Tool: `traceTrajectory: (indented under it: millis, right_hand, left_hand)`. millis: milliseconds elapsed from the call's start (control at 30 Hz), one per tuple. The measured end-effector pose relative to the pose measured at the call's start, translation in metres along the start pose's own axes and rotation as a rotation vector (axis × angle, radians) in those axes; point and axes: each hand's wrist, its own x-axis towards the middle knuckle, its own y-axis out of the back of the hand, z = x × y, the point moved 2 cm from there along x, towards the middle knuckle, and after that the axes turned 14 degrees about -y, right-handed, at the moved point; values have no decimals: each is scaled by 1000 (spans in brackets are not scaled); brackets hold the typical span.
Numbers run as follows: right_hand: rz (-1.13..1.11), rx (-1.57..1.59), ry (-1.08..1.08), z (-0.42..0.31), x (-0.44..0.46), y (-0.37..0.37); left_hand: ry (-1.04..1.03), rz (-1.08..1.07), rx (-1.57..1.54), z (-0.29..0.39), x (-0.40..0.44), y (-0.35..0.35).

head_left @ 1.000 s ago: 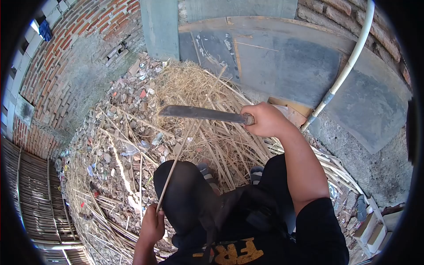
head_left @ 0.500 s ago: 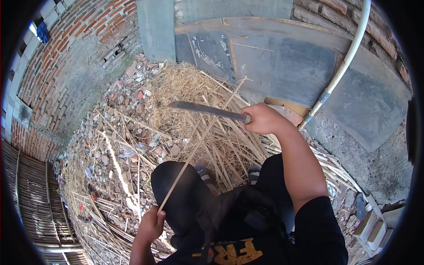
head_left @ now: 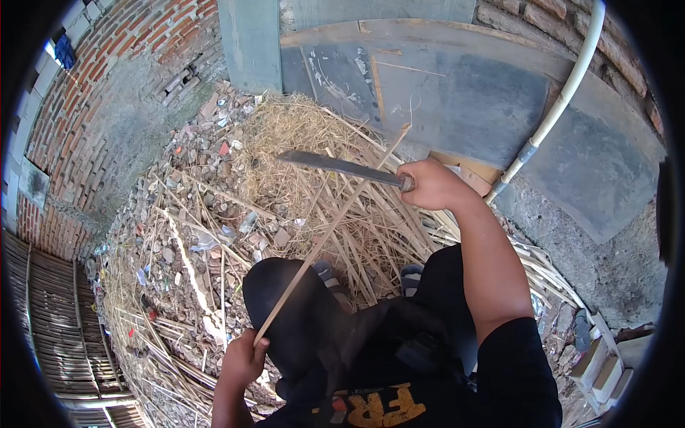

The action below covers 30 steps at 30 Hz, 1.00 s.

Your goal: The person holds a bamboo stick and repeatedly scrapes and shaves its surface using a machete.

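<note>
My left hand [head_left: 243, 359] is closed round the lower end of a long, thin bamboo strip [head_left: 312, 258], which slants up and away to the right. A machete [head_left: 335, 165] is gripped by its handle in my right hand [head_left: 427, 184], its blade pointing left. The blade crosses the strip near its upper part; whether they touch I cannot tell. A fine curled shaving hangs at the strip's far tip. Under both lies a heap of split bamboo strips [head_left: 399, 227], with a pile of pale shavings [head_left: 280, 139] behind it.
Rubble and litter [head_left: 164, 250] cover the ground at left. Dark boards [head_left: 457, 93] lean on the wall ahead, beside a white pipe [head_left: 564, 93]. A brick wall [head_left: 121, 85] and a bamboo-slat panel [head_left: 53, 314] stand at left. A small wooden step [head_left: 603, 378] sits at lower right.
The strip's far end has shifted slightly up and to the right, and a curled shaving now stands up at its tip. The machete has moved slightly right. Both hands keep their holds.
</note>
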Motion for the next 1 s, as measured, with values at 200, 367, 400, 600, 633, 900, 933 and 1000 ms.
traceTrajectory:
  millis: [200,367,400,600,633,900,933,1000]
  right_hand:
    - [213,163,-121,46,27,10]
    - [363,264,-246,71,29,14]
    - [378,256,-250,69,25,16]
    - [481,451,-283,48,12,32]
    - [439,529,-282,44,8,34]
    - [-133,83,190,-31,-18,-15]
    - [-171,30,194,-37,-17,-22]
    - [-256,-75,209,-44,-16,-37]
  left_hand:
    - [-1,33,16,-10,-1,0]
    - [30,43,-43,-21,-3,-7]
    - [53,28,-61,-21,-5,-9]
    - [-30,54,-102,-26,-8,-9]
    - [-20,44,-102,-26,-9,-8]
    - [42,-1,-68,0,6,0]
    - [40,-5,-62,0,7,0]
    - [32,1,-49,0,6,-1]
